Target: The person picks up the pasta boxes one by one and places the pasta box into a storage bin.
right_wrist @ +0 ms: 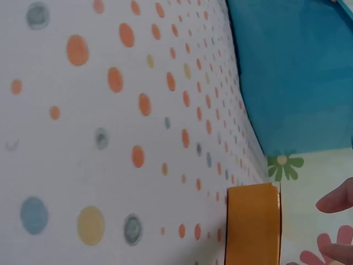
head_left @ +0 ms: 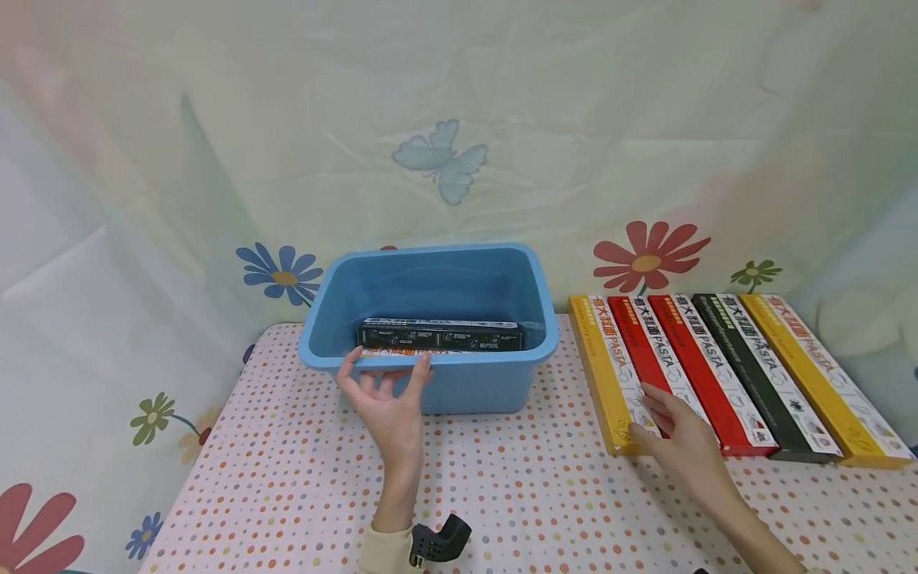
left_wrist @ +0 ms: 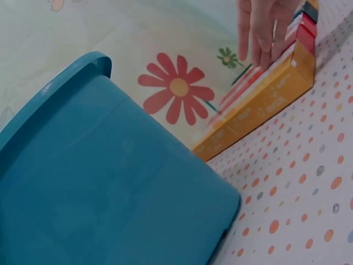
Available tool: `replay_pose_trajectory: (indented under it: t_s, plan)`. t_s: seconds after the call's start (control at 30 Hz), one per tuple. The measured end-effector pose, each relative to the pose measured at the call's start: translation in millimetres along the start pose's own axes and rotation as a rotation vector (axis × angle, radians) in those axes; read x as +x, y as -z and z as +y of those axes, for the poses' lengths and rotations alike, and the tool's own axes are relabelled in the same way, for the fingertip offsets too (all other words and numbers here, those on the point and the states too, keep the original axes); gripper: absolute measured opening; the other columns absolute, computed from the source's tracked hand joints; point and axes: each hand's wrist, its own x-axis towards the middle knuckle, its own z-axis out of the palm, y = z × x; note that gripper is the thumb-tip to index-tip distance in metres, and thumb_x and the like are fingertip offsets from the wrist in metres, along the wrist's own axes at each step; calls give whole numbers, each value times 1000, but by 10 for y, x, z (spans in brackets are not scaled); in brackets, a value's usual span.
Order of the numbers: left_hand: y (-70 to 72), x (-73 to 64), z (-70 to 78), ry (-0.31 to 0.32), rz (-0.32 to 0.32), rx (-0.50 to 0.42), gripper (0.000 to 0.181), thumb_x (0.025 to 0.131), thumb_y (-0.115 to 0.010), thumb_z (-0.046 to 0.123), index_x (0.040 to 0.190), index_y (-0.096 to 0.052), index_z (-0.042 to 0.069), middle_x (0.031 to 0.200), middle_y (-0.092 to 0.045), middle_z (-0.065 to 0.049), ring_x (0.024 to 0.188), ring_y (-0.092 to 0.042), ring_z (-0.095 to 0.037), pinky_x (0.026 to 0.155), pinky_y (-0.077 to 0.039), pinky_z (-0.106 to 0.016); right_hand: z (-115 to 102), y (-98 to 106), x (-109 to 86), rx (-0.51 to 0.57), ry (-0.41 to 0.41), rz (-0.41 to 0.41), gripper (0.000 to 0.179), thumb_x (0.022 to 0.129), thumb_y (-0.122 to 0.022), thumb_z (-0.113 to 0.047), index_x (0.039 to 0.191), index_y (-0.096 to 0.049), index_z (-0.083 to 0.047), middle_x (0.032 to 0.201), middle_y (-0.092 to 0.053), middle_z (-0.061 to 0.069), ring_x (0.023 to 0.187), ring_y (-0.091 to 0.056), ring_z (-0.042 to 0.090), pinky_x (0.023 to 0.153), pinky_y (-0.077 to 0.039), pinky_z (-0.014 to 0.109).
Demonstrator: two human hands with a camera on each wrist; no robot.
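At the front rim of a blue plastic bin [head_left: 473, 383] is my left hand [head_left: 390, 410]. Its thumb and one outer finger reach the top of the rim, while the middle fingers curl under the lip. Inside the bin lie a black pasta box [head_left: 441, 336] and, partly hidden by the rim, a box with orange lettering. My right hand [head_left: 681, 446] hovers over the near end of a yellow pasta box [head_left: 598, 375] and the red pasta box [head_left: 649, 343] beside it. Its thumb and fingers are apart, with nothing held between them.
To the right in the same row lie another red box [head_left: 706, 375], a black box [head_left: 763, 379] and a second yellow box [head_left: 825, 379]. A dotted cloth [head_left: 531, 494] covers the table. Behind the bin hangs a flowered curtain [head_left: 502, 96].
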Motion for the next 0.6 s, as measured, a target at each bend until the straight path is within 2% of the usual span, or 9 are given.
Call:
replay_pose_trajectory:
  t_s: [0.23, 0.33, 0.43, 0.5, 0.6]
  plan:
    - [7, 10, -14, -5, -8, -16, 84, 86, -80, -8, 149, -29, 12, 129, -50, -21, 98, -64, -35, 81, -68, -49, -43, 86, 49, 67, -106, -45, 69, 100, -67, -9, 157, -34, 9, 151, -43, 39, 137, -48, 54, 102, -49, 46]
    - [10, 10, -19, -7, -8, -15, 84, 85, -81, -8, 149, -29, 12, 127, -50, -21, 97, -64, -35, 81, -68, -49, -39, 125, 44, 126, -155, -83, 70, 103, -65, -12, 160, -29, 6, 155, -40, 37, 140, -46, 52, 100, -54, 36]
    - [9, 10, -19, -9, -8, -14, 84, 85, -81, -8, 148, -30, 12, 127, -51, -20, 96, -64, -34, 81, -68, -49, -21, 157, 31, 161, -172, -93, 69, 105, -63, -15, 161, -29, 5, 155, -41, 35, 140, -46, 50, 92, -58, 16]
    - [8, 9, -20, -12, -6, -8, 84, 85, -81, -8, 148, -30, 12, 127, -51, -20, 96, -64, -34, 80, -68, -48, -6, 170, 23, 162, -163, -90, 67, 105, -62, -17, 161, -30, 5, 154, -43, 35, 140, -47, 49, 82, -55, 5]
    - [3, 7, -17, -15, -7, -2, 83, 86, -81, -8, 148, -30, 12, 128, -51, -20, 95, -64, -33, 80, -68, -48, 11, 169, 13, 153, -153, -90, 68, 105, -62, -19, 160, -30, 6, 153, -44, 35, 139, -47, 49, 74, -51, 3]
